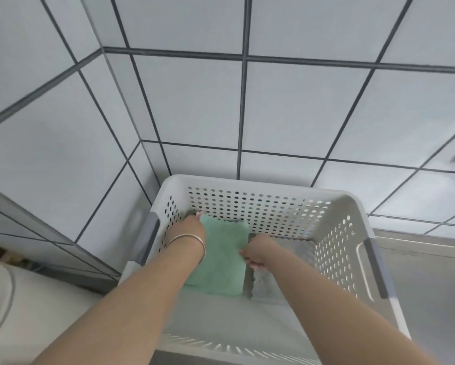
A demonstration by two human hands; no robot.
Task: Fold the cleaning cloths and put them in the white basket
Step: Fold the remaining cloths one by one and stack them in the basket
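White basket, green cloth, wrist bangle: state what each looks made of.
White basket: moulded plastic, matte, judging by its uniform punched holes and rounded rim. Green cloth: soft, napped fabric, likely microfibre; fuzzy surface, scalloped edge. Bangle on the left wrist: thin, shiny, probably silver-toned metal.

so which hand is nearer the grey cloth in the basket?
Right. The right hand is at the grey cloth, by its left edge; the left hand is across the green cloth, at its far-left corner.

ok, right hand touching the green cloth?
Touching. Head view shows the right hand with fingers curled on the green cloth's right edge, inside the basket.
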